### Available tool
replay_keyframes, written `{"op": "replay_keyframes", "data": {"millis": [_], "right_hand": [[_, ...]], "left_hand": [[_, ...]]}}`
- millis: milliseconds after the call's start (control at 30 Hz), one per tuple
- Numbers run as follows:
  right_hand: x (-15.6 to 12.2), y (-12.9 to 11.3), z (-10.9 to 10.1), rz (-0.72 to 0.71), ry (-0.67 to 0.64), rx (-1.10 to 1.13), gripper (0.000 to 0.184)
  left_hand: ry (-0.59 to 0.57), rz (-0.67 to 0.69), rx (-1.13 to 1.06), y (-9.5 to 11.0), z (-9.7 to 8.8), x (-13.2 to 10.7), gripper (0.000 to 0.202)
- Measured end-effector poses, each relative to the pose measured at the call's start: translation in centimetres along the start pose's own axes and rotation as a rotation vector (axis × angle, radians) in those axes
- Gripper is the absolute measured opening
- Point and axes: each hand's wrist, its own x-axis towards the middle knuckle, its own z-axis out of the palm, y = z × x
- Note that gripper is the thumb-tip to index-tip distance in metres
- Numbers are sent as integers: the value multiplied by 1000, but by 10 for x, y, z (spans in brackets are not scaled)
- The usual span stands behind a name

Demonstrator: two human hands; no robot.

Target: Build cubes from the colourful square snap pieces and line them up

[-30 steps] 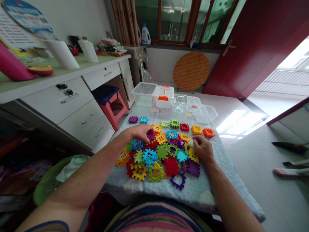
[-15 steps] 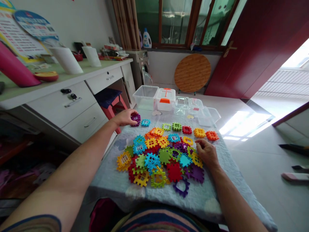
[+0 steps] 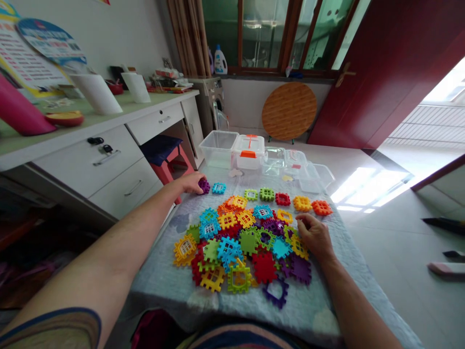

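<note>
At the far left of the table, my left hand point(image 3: 192, 182) has its fingers closed on a purple window-pattern building block point(image 3: 205, 187), which is lying at or near the cloth. Just right of it lies a blue window block point(image 3: 219, 188). My right hand point(image 3: 316, 235) rests by the pile's right side, fingers curled together, with nothing visible in them. Nearest to it are a yellow window block point(image 3: 299, 246) and a yellow frame block point(image 3: 285, 216). The loose pile includes a red solid block point(image 3: 265, 267), a green solid block point(image 3: 249, 241) and a dark purple frame point(image 3: 276, 292).
Spaced along a row behind the pile are a green block point(image 3: 267, 194), a red block point(image 3: 282, 198) and an orange block point(image 3: 321, 208), among others. A clear bin point(image 3: 219, 145) and an orange-latched box point(image 3: 250, 151) stand at the back. A pink stool point(image 3: 165, 160) is left of the table.
The purple block in my left hand now sits lower and flatter, beside the blue block. My right hand stays by the pile. The view has shifted slightly.
</note>
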Motion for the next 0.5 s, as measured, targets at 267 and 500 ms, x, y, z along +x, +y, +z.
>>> {"op": "replay_keyframes", "data": {"millis": [267,500], "right_hand": [[-1,1,0,-16,-5,-12,27],[-1,4,1,-20,-6,-16,26]], "left_hand": [[-105,-6,-58,-2,1,2,63],[-45,26,-64,-2,4,3,58]]}}
